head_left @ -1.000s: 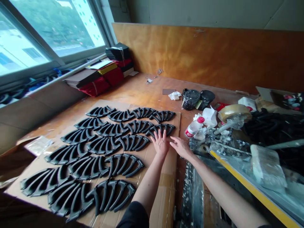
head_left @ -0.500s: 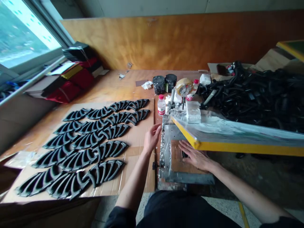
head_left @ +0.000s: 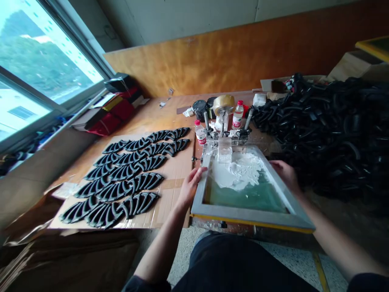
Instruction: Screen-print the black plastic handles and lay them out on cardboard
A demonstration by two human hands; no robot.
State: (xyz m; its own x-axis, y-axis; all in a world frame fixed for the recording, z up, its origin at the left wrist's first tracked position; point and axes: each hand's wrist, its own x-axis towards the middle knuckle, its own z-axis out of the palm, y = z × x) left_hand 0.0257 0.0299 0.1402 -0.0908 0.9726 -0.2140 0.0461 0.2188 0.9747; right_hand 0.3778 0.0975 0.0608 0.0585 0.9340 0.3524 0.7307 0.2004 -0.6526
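A screen printing frame (head_left: 237, 215) lies lowered over the work base, its grey rails around a green mesh. White ink (head_left: 243, 170) is smeared thickly over the mesh's far half. Across the frame's far end sits a white-coated block (head_left: 225, 150), under a metal clamp (head_left: 240, 136). My left hand (head_left: 191, 184) is closed on the frame's left rail. My right hand (head_left: 285, 174) grips the right rail, slightly blurred, some fingers hidden. The base and whatever lies on it are covered by the frame.
Rows of black curved ribbed parts (head_left: 136, 178) lie on cardboard (head_left: 174, 198) at left. A large heap of black parts (head_left: 328, 134) fills the right. Bottles (head_left: 200, 133), a dark ink tub (head_left: 199, 109) and a tape roll (head_left: 224, 104) stand behind the frame.
The printing frame has come down from its raised tilt over the base. My right hand has left the base for the frame's right rail; my left hand has taken the left rail.
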